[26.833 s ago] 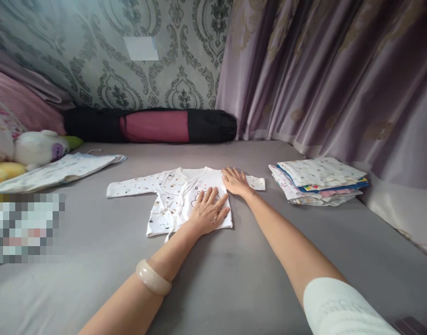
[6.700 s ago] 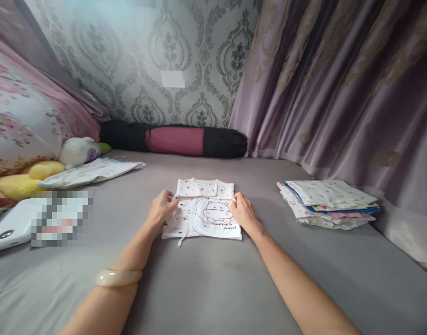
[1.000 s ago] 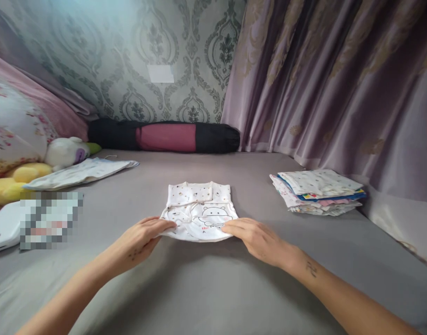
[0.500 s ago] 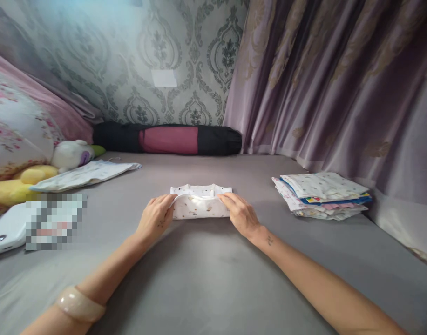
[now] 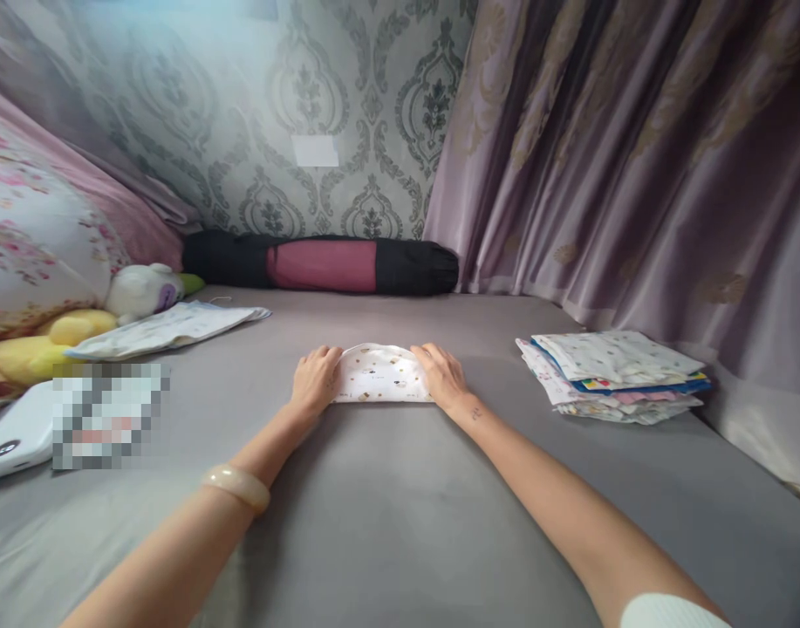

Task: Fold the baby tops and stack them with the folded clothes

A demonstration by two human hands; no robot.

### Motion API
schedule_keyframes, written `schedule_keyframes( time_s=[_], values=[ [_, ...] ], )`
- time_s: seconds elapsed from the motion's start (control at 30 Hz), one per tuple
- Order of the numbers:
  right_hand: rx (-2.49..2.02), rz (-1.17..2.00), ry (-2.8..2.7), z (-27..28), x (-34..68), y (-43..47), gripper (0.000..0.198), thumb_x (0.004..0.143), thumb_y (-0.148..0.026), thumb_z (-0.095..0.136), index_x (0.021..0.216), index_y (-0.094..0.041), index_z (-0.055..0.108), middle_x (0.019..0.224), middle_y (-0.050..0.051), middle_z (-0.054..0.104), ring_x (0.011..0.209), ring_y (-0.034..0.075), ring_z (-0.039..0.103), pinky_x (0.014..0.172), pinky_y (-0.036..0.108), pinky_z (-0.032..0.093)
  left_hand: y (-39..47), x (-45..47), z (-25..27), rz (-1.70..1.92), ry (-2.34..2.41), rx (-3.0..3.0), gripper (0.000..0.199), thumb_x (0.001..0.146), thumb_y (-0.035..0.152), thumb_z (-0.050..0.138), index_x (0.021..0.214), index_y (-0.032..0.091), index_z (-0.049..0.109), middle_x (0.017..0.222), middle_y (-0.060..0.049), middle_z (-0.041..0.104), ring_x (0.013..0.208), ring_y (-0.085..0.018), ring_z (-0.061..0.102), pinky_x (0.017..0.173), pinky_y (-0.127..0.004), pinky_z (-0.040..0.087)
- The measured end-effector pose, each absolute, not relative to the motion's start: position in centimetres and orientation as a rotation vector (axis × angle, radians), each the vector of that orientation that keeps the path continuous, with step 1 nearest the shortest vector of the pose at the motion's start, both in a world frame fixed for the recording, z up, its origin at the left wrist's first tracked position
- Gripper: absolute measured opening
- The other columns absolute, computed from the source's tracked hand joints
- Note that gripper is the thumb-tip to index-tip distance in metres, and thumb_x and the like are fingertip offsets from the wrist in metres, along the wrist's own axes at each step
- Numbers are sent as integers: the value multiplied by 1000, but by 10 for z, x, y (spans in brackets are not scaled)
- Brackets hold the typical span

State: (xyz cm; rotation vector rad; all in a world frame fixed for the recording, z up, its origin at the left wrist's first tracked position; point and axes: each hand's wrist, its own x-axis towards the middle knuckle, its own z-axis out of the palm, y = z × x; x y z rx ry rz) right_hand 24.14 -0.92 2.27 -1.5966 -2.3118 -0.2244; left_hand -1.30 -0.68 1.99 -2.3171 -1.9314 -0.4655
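A white cloth (image 5: 379,379) with small printed figures lies folded on the grey bed sheet (image 5: 400,506), its far edge bowed upward a little. My left hand (image 5: 317,379) is closed on the cloth's far left corner, and my right hand (image 5: 441,373) is closed on the far right corner. Fingertips of both hands are partly hidden behind the fabric. A pale bangle circles my left forearm.
To the right stands a stack of folded cloths (image 5: 625,371). Another folded cloth (image 5: 170,331) lies at the left, near a yellow plush toy (image 5: 72,336) and a white device (image 5: 20,432). A black and maroon roll (image 5: 321,263) rests along the wall, beside a purple curtain (image 5: 504,174).
Both hands have moved the near layer's edge away from me and down over the far part of the cloth. The camera view has shifted slightly left.
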Motion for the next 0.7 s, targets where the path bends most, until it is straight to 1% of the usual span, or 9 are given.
schedule_keyframes(
  time_s=[0.1,0.2,0.33,0.47,0.6,0.7],
  values=[
    [-1684,-144,-2265,19,240,-5,46,89,-4,38,127,-23,57,116,12,62,104,23,58,87,33,46,1,-15,11,-506,-1946,-2301,29,89,19,39,107,18,62,104,-13,61,98,-26,57,81,-35,42],
    [-1777,-44,-2164,12,241,0,49,87,-4,38,131,-20,54,117,13,62,108,25,57,88,35,46,7,-18,2,-582,-2004,-2226,27,90,25,40,96,17,65,100,-13,61,94,-25,58,81,-33,43],
    [-1829,72,-1950,2,246,9,43,89,-10,42,131,-14,51,122,14,60,114,25,55,93,34,45,14,-22,-4,-717,-2190,-2126,27,88,30,43,90,17,66,90,-11,63,91,-23,59,80,-31,45],
    [-1855,198,-1780,-6,251,19,36,88,-16,47,123,-16,55,119,12,62,112,21,57,96,32,44,21,-26,-5,-845,-2352,-2114,27,86,36,46,84,17,66,85,-10,67,87,-23,60,77,-30,44],
    [-1906,289,-1702,-7,252,25,27,93,-29,47,111,-18,63,110,10,66,105,20,60,90,29,45,25,-28,-8,-928,-2411,-2092,37,88,45,43,80,16,66,84,-10,69,82,-22,61,74,-30,43],
    [-1936,253,-1686,-7,251,26,23,93,-29,47,102,-20,66,106,8,66,100,20,61,86,28,45,27,-28,-10,-968,-2410,-2070,39,89,47,42,78,17,65,81,-10,69,82,-22,61,75,-30,44]
  ],
)
